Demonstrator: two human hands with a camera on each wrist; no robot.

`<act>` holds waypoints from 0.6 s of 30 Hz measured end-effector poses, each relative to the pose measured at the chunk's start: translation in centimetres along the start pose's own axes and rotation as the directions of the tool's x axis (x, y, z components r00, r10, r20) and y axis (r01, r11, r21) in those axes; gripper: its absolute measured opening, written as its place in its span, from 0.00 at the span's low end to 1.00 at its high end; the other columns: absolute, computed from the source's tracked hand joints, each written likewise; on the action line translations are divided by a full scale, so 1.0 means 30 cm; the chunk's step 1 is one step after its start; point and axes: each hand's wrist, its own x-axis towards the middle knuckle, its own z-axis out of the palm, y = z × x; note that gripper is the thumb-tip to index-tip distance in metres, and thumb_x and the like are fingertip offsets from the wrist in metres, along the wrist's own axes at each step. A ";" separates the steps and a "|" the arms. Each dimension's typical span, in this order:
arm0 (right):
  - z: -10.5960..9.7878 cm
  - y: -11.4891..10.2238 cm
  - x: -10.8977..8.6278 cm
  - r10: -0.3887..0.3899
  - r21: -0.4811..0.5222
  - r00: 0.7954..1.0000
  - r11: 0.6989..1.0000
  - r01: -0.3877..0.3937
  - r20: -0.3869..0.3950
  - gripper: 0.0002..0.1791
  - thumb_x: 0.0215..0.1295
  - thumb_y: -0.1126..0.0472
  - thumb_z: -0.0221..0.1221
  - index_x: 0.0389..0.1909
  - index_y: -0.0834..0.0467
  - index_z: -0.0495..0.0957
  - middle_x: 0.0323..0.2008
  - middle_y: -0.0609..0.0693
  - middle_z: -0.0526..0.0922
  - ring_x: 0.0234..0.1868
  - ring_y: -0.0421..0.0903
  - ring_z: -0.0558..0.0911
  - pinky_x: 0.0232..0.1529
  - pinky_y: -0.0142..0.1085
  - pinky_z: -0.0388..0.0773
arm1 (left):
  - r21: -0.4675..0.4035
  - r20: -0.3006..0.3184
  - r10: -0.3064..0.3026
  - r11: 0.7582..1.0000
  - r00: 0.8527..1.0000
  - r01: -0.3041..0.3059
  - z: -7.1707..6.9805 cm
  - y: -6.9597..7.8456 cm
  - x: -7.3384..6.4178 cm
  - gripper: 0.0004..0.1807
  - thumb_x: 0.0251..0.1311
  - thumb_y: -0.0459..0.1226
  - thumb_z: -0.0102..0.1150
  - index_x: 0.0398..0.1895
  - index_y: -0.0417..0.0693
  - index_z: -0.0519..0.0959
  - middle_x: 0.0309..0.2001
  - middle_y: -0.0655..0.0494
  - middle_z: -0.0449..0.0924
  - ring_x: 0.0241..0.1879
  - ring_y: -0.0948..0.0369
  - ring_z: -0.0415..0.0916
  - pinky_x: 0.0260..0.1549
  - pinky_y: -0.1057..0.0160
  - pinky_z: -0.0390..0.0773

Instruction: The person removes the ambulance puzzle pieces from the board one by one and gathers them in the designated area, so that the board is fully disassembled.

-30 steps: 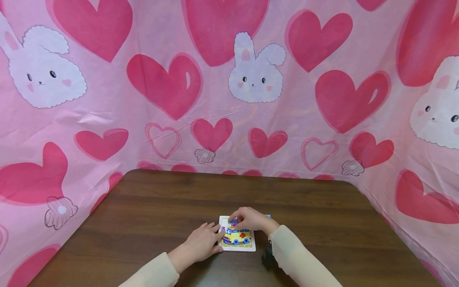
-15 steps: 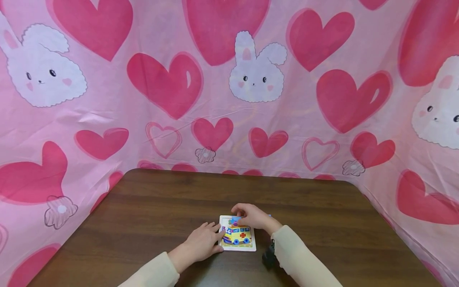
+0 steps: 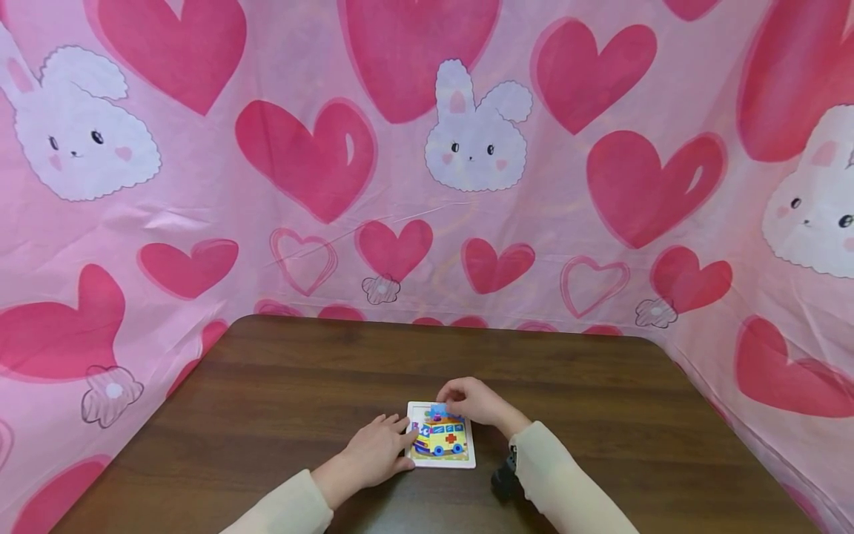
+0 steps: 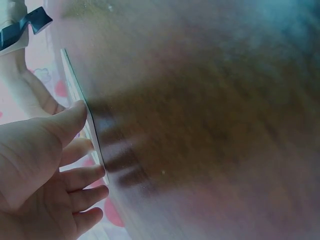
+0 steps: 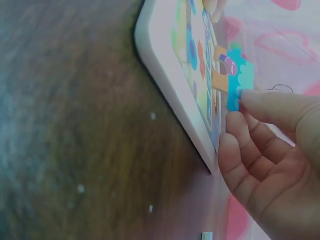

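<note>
A square picture puzzle board (image 3: 443, 465) with a pale frame lies on the table, showing a yellow ambulance with a red cross. My left hand (image 3: 376, 451) rests against its left side with loosely extended fingers; in the left wrist view, its thumb (image 4: 75, 117) and fingers touch the board's edge. My right hand (image 3: 479, 403) is over the far right part of the board. Between thumb and finger it pinches a blue puzzle piece (image 5: 241, 75) with a purple and orange print, held tilted above the board in the right wrist view. The far left corner of the board shows bare backing.
The brown wooden table (image 3: 320, 378) extends around the board. A black device (image 3: 505, 478) hangs at my right wrist. At the bottom of the right wrist view a small light piece (image 5: 206, 235) lies on the table. A pink heart-and-rabbit cloth (image 3: 400, 170) surrounds the table.
My right hand has shifted a little to the right across the board's far edge, uncovering more of the blue puzzle piece. My left hand and the board have stayed in place.
</note>
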 end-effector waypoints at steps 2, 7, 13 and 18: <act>-0.002 0.001 -0.003 0.002 0.014 1.000 1.000 -0.002 -0.014 0.01 0.59 0.64 0.61 0.32 0.56 0.79 0.29 0.46 0.78 0.32 0.45 0.74 0.37 0.38 0.75 | 0.001 0.000 0.000 1.000 1.000 0.000 0.000 0.001 0.000 0.27 0.54 0.52 0.60 0.55 0.49 0.77 0.55 0.46 0.74 0.55 0.49 0.69 0.55 0.52 0.65; -0.009 0.002 -0.006 -0.006 0.040 0.999 0.999 0.007 -0.034 0.03 0.58 0.63 0.62 0.29 0.59 0.79 0.26 0.46 0.77 0.28 0.45 0.73 0.30 0.35 0.75 | 0.003 0.001 -0.003 1.000 1.000 0.003 0.003 0.000 0.000 0.27 0.54 0.52 0.60 0.55 0.49 0.77 0.55 0.47 0.74 0.55 0.49 0.69 0.55 0.53 0.65; -0.030 0.005 -0.013 -0.008 0.058 0.999 0.998 0.010 -0.045 0.03 0.59 0.63 0.61 0.30 0.58 0.79 0.26 0.48 0.77 0.27 0.45 0.73 0.30 0.38 0.75 | 0.005 -0.007 0.001 1.000 1.000 -0.001 0.008 0.000 -0.002 0.27 0.55 0.52 0.59 0.54 0.49 0.77 0.55 0.47 0.74 0.55 0.49 0.69 0.55 0.52 0.65; -0.057 0.012 -0.019 0.016 0.057 0.997 0.998 -0.012 -0.071 0.02 0.59 0.62 0.61 0.30 0.57 0.80 0.26 0.48 0.77 0.27 0.45 0.73 0.30 0.38 0.75 | 0.001 -0.005 -0.002 1.000 1.000 0.002 0.005 -0.001 -0.001 0.27 0.54 0.52 0.60 0.54 0.48 0.77 0.55 0.47 0.74 0.55 0.49 0.69 0.55 0.52 0.65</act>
